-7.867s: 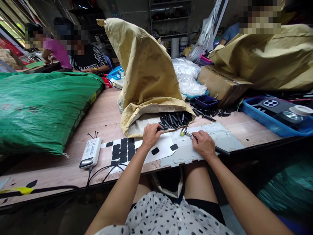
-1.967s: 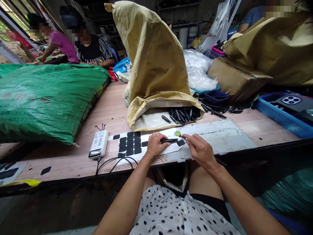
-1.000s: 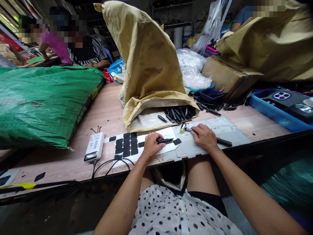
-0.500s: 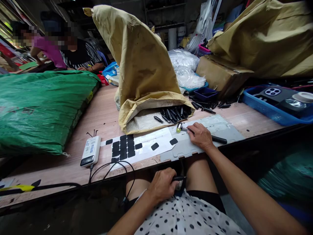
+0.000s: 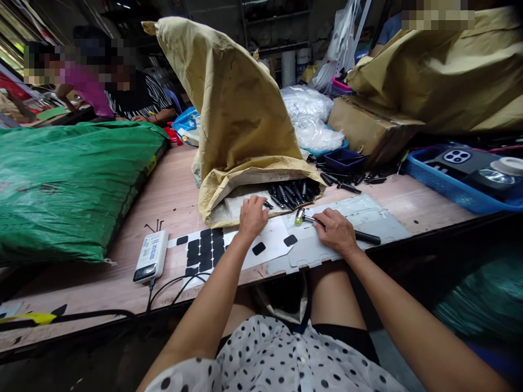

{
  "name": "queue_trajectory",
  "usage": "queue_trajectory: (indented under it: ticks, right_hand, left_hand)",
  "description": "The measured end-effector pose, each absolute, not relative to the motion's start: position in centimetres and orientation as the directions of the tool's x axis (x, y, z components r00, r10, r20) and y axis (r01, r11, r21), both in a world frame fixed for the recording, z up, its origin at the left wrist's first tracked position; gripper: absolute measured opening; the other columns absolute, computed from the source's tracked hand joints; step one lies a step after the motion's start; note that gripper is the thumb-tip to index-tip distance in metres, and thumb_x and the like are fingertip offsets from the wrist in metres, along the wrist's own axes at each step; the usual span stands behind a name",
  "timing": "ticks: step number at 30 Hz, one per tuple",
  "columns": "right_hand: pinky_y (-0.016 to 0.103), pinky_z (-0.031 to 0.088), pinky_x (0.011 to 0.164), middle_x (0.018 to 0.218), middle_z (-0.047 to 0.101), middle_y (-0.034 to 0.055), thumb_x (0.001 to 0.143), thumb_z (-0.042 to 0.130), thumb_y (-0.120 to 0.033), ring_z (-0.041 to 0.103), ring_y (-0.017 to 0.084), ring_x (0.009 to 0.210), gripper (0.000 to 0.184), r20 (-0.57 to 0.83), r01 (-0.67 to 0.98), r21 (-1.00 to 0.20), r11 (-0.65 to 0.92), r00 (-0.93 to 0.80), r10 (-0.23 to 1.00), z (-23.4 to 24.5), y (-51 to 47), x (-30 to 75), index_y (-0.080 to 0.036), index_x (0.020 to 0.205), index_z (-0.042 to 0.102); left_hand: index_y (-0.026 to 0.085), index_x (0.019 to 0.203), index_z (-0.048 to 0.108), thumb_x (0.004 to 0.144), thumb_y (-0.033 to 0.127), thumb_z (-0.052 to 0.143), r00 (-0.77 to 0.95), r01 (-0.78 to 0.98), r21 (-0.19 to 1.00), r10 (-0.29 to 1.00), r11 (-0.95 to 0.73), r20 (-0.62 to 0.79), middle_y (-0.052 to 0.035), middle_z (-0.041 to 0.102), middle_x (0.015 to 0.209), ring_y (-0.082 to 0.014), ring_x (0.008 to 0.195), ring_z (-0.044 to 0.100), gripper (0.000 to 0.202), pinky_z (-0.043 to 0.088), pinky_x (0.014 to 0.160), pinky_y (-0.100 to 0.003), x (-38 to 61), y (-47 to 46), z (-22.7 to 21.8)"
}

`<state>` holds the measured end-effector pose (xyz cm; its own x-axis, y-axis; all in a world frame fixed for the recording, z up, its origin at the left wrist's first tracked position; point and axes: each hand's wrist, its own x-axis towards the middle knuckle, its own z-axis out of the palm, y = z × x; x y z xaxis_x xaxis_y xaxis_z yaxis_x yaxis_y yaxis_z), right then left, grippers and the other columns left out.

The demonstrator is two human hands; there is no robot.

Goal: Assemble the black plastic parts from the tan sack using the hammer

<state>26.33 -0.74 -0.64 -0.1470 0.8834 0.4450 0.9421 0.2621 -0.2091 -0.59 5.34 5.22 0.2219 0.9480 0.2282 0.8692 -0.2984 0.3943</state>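
Observation:
My right hand [image 5: 335, 231] is closed around the shaft of a small hammer [image 5: 368, 237], which lies over a grey board [image 5: 379, 215]. The hammer has a black grip and a yellowish head. At the mouth of a tan sack [image 5: 232, 120], my left hand [image 5: 253, 216] has its fingers bent onto one slim black tube-shaped part [image 5: 268, 204]; the hand partly hides it. Several similar black parts [image 5: 292, 193] lie heaped inside the sack. Under my left forearm is a white sheet [image 5: 278, 231] with rounded black squares [image 5: 206, 247] on it.
A white power bank [image 5: 151, 256] with a cable stands left of the sheet. A large green sack [image 5: 77, 185] fills the left side. To the right are a cardboard box [image 5: 371, 122] and a blue tray [image 5: 453, 188]. An open bag [image 5: 286, 296] hangs below the table edge. Other people sit beyond.
My left hand has risen from my lap, where it held a black part, to the sack's mouth. That part is no longer in view. My right hand stays on the hammer.

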Motion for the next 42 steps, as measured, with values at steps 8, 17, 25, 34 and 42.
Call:
queue_trajectory:
  ticks: [8, 17, 25, 34, 42]
  right_hand:
    - [0.033, 0.040, 0.080, 0.093, 0.062, 0.0068, 0.094, 0.053, -0.030, 0.053, 0.023, 0.092, 0.022, 0.434, 0.940, -0.222, 0.258, -0.142, 0.890, -0.2, -0.9, 26.3, -0.022, 0.103, 0.071]
    - [0.034, 0.040, 0.080, 0.092, 0.062, 0.0072, 0.092, 0.054, -0.029, 0.053, 0.023, 0.091, 0.021, 0.451, 0.938, -0.224, 0.266, -0.142, 0.881, -0.6, -0.8, 26.4, -0.022, 0.102, 0.071]
    - [0.034, 0.041, 0.081, 0.093, 0.062, 0.0067, 0.095, 0.052, -0.029, 0.054, 0.023, 0.092, 0.025, 0.461, 0.933, -0.192, 0.304, -0.188, 0.867, -0.9, -0.7, 26.9, -0.022, 0.111, 0.071]
    - [0.032, 0.049, 0.086, 0.098, 0.066, 0.0060, 0.100, 0.045, -0.024, 0.061, 0.021, 0.097, 0.035, 0.504, 0.832, -0.380, 0.404, -0.180, 0.845, 1.6, -2.2, 23.8, -0.025, 0.129, 0.065]
    - [0.030, 0.052, 0.082, 0.095, 0.065, 0.0040, 0.101, 0.044, -0.022, 0.063, 0.018, 0.090, 0.036, 0.462, 0.632, -0.572, 0.523, -0.279, 0.842, 3.7, -4.7, 18.0, -0.027, 0.131, 0.063]
  left_hand:
    - [0.024, 0.094, 0.071, 0.084, 0.027, 0.072, 0.336, 0.897, 0.264, 0.936, -0.353, 0.108, -0.0079, 0.069, 0.103, -0.0324, 0.112, 0.049, 0.011, 0.037, 0.094, -0.044, -1.8, 10.6, 4.2]
    - [0.025, 0.097, 0.072, 0.085, 0.034, 0.074, 0.367, 0.744, 0.542, 0.917, -0.391, 0.158, -0.0027, 0.070, 0.093, -0.0233, 0.094, 0.056, 0.015, 0.041, 0.086, -0.036, -2.7, 0.5, 3.6]
    - [0.024, 0.096, 0.072, 0.082, 0.037, 0.077, 0.289, 0.711, 0.621, 0.942, -0.329, 0.168, -0.0027, 0.069, 0.094, -0.0224, 0.094, 0.055, 0.020, 0.042, 0.084, -0.034, -3.1, -0.8, 1.0]
    - [0.025, 0.092, 0.075, 0.076, 0.034, 0.082, 0.301, 0.699, 0.643, 0.945, -0.312, 0.131, -0.0012, 0.069, 0.088, -0.0227, 0.094, 0.055, 0.020, 0.041, 0.085, -0.035, -3.3, -0.6, 0.8]
    - [0.024, 0.090, 0.074, 0.071, 0.033, 0.086, 0.261, 0.701, 0.662, 0.959, -0.266, 0.109, 0.0000, 0.072, 0.092, -0.0223, 0.094, 0.056, 0.024, 0.041, 0.083, -0.033, -3.1, -0.4, 0.7]
